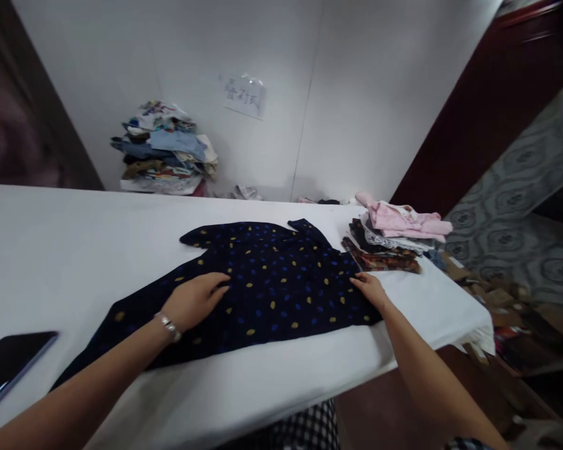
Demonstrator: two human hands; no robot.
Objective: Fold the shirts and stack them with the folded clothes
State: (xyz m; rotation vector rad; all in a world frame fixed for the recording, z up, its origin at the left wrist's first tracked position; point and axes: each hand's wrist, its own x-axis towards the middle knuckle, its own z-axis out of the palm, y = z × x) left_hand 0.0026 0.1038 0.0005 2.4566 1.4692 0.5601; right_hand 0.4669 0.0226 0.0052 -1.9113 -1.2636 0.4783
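A dark navy shirt (281, 281) with small yellow and blue leaf-like spots is spread on the white table. One sleeve sticks out towards the upper left, and a collar-like flap points up at the back. My left hand (194, 301), with a bracelet at the wrist, rests on the shirt's left part, its thumb and fingertips closed on the cloth. At the shirt's right edge my right hand (370, 290) pinches the fabric. Part of the shirt's lower left lies hidden beneath my left forearm.
Folded clothes (389, 237), a pink one on top, are stacked just beyond my right hand. A taller heap of clothes (164, 147) stands behind the table. At the left lies a dark phone or tablet (14, 362). Handwritten paper (244, 97) hangs on the wall; boxes (502, 300) sit right.
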